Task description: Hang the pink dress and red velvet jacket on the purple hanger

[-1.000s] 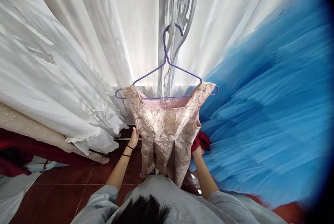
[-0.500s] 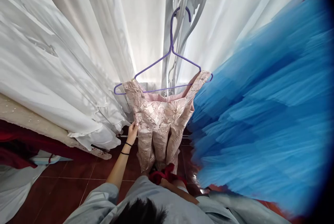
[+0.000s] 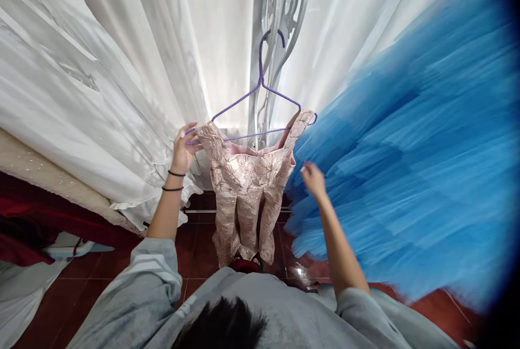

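A pink brocade dress [image 3: 244, 175] with wide shoulder straps and a floral pattern hangs in front of me on a purple hanger [image 3: 239, 101]. The hanger's hook is caught on a white scrollwork metal stand [image 3: 286, 13]. With two dark bands at the wrist, my left hand [image 3: 184, 149] has its fingers closed around the hanger's left end, beside the strap. My right hand [image 3: 313, 178] is in the air just right of the bodice, apart from it. Its fingers are curled together and a little blurred, with nothing visible in them.
White gowns [image 3: 97, 99] hang close on the left, above a sparkly cream fabric [image 3: 60, 186] and dark red cloth [image 3: 24, 219]. A large blue tulle skirt [image 3: 398, 165] fills the right side. Below is a red tiled floor [image 3: 199, 246].
My left hand has moved up from the dress's side to the hanger's left end. My right hand has risen from the red cloth low down to beside the bodice.
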`<state>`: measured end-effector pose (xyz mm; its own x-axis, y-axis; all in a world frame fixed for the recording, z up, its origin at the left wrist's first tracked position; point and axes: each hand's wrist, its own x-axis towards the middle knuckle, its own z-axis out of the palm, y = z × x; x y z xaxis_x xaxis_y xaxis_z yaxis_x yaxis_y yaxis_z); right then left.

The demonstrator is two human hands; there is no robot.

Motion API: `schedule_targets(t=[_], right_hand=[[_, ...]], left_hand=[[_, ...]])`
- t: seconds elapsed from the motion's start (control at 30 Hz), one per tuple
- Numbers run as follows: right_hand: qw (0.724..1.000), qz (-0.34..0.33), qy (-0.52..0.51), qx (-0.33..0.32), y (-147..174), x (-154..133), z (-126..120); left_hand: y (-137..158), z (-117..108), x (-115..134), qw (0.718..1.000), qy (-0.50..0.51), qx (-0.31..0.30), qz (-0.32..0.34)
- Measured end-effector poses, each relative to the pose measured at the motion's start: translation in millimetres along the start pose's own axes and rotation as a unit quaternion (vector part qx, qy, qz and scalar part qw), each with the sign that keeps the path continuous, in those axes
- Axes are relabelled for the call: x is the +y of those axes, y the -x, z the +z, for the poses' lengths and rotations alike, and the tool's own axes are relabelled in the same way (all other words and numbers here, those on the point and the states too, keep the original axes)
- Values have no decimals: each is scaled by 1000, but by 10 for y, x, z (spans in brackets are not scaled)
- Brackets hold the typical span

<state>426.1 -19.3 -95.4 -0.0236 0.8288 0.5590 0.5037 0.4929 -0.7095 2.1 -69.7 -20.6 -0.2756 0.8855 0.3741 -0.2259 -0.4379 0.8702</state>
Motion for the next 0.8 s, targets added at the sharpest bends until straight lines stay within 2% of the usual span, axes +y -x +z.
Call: schedule_targets(t=[0.07,0.13,0.23,0.3,0.37,0.47,0.6,0.7,0.8], right_hand=[[998,7,-2,56,-425,5,-164],[998,-17,-8,62,-881,-70,-286],[997,-71,-19,-30,-1344,-234,-329],[994,-75,-30,-73,-1417,-294,-311],[995,-52,-57,-64,-1336,-284,-320],[992,4,-125,-16,-1097,-180,-401],[976,62,-200,55,-791,-26,-438],[955,106,-251,118,-500,97,-283],[915,203,-323,133,-27,269,9]], left_hand=[[-182,56,252,994,-105,-36,1],[-281,96,361,980,-192,-51,3],[-312,102,321,976,-217,-18,17],[-281,63,238,981,-194,13,18],[-222,1,159,985,-168,33,15],[-105,-81,69,991,-124,49,11],[8,-74,-11,992,-78,97,29],[40,-49,-116,985,-49,145,74],[166,-94,-386,977,15,198,81]])
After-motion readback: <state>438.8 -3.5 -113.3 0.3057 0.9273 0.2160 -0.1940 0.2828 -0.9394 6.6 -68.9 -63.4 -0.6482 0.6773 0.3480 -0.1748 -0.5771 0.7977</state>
